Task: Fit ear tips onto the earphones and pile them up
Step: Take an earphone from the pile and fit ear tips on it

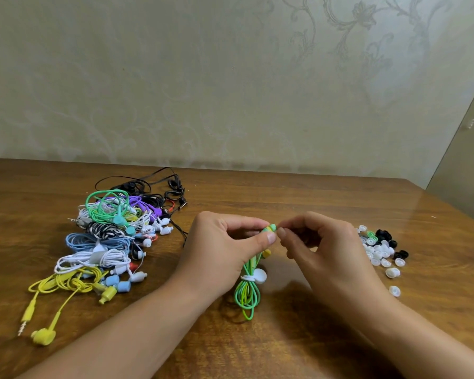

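Left hand (pixel 225 247) grips the green earphones (pixel 247 289) mid-table, cord bundle hanging down w/ a white tie. Right hand (pixel 315 242) pinches at the bud end; ear tip hidden, can't tell. Earphone pile (pixel 107 242) on left, loose ear tips (pixel 379 250) on right.

Table (pixel 285 198) sitting against wall (pixel 203 77). Earphone pile (pixel 107 242) lying on table, left side. Loose ear tips (pixel 379 251) lying on table, right side, well apart from pile. Both hands meeting at centre between them: left hand (pixel 219 250) holding bundled earphone (pixel 248 291), cable loop hanging toward near edge; right hand (pixel 318 242) touching earbud end.
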